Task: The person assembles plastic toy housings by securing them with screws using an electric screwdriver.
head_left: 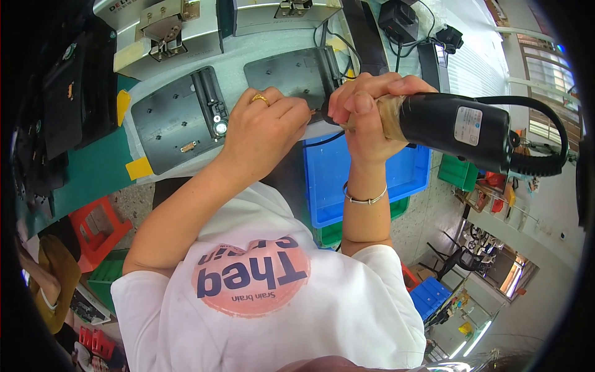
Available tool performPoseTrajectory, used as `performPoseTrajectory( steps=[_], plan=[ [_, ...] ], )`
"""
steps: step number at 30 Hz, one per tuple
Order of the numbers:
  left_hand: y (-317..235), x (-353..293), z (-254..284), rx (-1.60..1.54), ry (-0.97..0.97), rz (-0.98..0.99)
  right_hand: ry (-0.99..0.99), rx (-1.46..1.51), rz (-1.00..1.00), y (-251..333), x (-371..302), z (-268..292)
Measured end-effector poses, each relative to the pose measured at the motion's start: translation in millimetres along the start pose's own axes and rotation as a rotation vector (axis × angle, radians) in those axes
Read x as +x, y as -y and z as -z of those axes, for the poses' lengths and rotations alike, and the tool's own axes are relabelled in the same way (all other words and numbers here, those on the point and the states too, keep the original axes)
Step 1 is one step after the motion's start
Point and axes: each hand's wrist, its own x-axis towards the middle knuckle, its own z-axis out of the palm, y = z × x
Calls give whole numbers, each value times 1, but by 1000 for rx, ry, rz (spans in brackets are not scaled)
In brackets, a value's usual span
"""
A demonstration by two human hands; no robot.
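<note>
My right hand (372,111) wraps round a black electric screwdriver (455,127) held nearly level, its front end pointing left and tan tape round its grip. At that front end my left hand (266,127) is closed in a pinch; a small coppery bit shows at its fingertips, too small to name. Below my left hand lies a black plastic panel (170,124) with a ridged channel, a round silvery part (220,127) and a small brass-coloured piece (188,147). A second black panel (282,73) lies beyond my hands, partly hidden by them.
Two metal boxes with mechanisms, one at the far left (186,53) and one at far centre (285,15), stand behind the panels. A blue tray (316,192) sits right of my body. Black adapters (400,22) and cables lie far right. More black panels (68,99) are left.
</note>
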Motion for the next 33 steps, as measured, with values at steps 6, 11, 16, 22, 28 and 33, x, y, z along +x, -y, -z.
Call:
performPoseTrajectory(
  steps=[6, 11, 16, 22, 28, 33],
  plan=[
    [0, -1, 1, -9, 2, 6, 0, -48, 43, 1, -2, 4],
    [-5, 2, 1, 40, 14, 8, -81, 49, 66, -1, -7, -2],
    [-6, 1, -4, 23, -71, 8, -29, 117, 106, -1, -5, 1],
    [-5, -1, -5, -53, -78, 30, -167, 125, 66, 11, -6, 2],
    [-7, 1, -1, -42, -55, 21, -167, 143, 34, 14, -10, 5],
    [-11, 2, -5, 108, -68, -34, -111, -4, 78, 5, -16, 9]
  ],
)
